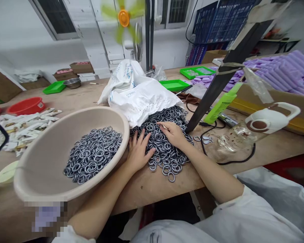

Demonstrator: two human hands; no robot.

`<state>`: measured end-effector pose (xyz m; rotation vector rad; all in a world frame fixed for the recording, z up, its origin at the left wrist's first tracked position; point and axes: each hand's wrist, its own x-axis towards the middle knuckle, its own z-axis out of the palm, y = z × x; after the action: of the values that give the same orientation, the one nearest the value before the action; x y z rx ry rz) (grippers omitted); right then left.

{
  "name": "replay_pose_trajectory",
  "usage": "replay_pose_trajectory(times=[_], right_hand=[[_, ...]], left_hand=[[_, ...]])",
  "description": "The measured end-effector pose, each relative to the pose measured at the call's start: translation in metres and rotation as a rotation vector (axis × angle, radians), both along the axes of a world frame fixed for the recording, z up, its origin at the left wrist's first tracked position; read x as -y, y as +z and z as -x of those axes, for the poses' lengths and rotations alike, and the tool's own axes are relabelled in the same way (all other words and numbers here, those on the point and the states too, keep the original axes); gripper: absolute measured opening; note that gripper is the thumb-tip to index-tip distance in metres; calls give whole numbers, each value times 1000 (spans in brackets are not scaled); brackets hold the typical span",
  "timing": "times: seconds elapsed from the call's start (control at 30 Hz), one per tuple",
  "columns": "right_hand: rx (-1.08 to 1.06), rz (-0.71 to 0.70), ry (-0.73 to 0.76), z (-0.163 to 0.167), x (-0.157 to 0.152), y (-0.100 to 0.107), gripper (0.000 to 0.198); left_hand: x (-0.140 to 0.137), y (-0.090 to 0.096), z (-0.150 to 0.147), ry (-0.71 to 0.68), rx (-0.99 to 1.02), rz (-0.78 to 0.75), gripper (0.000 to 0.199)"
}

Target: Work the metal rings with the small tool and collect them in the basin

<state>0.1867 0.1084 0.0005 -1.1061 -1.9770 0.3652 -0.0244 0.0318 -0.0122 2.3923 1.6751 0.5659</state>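
Observation:
A loose heap of grey metal rings (164,148) spills over the table from the mouth of a white woven sack (147,98). My left hand (138,152) lies palm down on the heap's left side, its fingers spread over the rings. On the upper right of the heap is my right hand (174,134), thumb and forefinger close together and the other fingers curled out of sight. Whatever may be between those fingertips is hidden. Left of my left hand stands a large beige basin (43,152), tilted, with many similar rings (93,153) inside.
A dark slanted post (212,84) rises right of the heap. Beyond it are a bottle with a white lid (264,121), a black cable (233,163) and a green tube (223,103). White strips (27,125), a red basin (26,105) and a spinning fan (123,18) are farther off.

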Motion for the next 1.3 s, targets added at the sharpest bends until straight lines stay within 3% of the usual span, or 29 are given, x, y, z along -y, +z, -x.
replay_pose_trajectory(times=[0.4, 0.53, 0.7, 1.0, 1.17, 1.3], right_hand=[[-70, -34, 27, 1, 2, -1, 35], [-145, -73, -34, -1, 6, 5, 36], [-209, -101, -92, -2, 11, 8, 35], [57, -241, -138, -10, -5, 1, 35], [248, -88, -102, -3, -14, -14, 44], [289, -44, -39, 5, -9, -12, 43]], left_hand=[[2, 6, -3, -57, -29, 21, 61], [12, 15, -11, 69, -78, -76, 55], [16, 12, -11, 163, -144, 21, 70], [18, 12, -17, 105, -108, 14, 78], [15, 4, -16, 112, -115, 82, 79], [12, 0, -15, 109, -96, 107, 82]])
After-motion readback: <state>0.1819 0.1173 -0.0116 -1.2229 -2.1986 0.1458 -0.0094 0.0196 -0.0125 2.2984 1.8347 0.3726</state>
